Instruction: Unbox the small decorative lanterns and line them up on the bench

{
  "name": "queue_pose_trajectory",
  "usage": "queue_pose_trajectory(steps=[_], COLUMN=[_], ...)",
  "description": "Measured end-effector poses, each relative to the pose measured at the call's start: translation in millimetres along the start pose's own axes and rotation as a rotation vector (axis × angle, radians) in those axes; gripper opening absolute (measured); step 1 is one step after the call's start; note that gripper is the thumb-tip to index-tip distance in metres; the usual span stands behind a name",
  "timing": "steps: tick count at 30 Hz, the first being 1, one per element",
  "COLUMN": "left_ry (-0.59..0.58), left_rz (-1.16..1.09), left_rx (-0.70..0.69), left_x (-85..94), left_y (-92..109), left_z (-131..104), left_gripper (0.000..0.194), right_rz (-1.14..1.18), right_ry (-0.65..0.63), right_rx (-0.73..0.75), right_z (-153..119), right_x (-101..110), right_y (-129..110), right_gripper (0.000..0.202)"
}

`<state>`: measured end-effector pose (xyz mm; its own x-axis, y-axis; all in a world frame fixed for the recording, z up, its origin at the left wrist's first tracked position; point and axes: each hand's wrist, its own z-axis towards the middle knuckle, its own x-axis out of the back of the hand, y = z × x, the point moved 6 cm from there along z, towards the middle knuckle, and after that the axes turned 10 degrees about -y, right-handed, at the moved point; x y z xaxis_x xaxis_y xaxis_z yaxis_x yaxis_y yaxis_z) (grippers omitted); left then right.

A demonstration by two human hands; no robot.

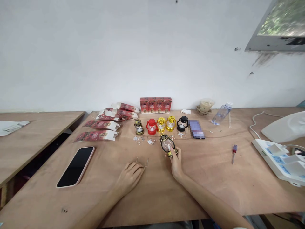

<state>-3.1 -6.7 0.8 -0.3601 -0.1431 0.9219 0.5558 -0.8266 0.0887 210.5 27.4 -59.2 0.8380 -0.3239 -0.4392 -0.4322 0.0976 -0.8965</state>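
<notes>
Hands point(130, 176), slim forearms point(202, 195) bare; whitish edge point(240, 228), perhaps sleeve, at right.

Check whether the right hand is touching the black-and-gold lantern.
Touching. The head view shows the right hand gripping the lantern near its base, with no gap between them.

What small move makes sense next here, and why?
Probably lift the bent wire with the left hand toward the bronze-coloured lantern: the left fingers are at the wire on the table, while the right hand holds that lantern.
</notes>
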Motion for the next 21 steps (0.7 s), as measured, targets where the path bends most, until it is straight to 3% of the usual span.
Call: queue_pose_trajectory(steps=[5,10,15,21], left_ry=[-0.047,-0.15,-0.135,-0.089], left_rz=[-0.056,-0.196,-0.256,-0.304], left_rx=[0.123,0.391,0.429,0.446], left_x=[-0.2,-14.0,-25.5,-31.5], left_y=[-13,-62,-98,-112], left_z=[4,29,51,57], left_gripper=[0.02,0.021,0.017,0.012], right_rz=[0.006,0.004,0.011,-0.005], right_ry=[-0.011,0.0,0.019,0.018], right_rx=[0.013,0.018,0.017,0.009], right_z=[0,0,1,1], right_x=[-1,-1,0,0], right_y=[-1,-2,-3,-3], right_gripper=[0.037,0.039,0.042,0.042])
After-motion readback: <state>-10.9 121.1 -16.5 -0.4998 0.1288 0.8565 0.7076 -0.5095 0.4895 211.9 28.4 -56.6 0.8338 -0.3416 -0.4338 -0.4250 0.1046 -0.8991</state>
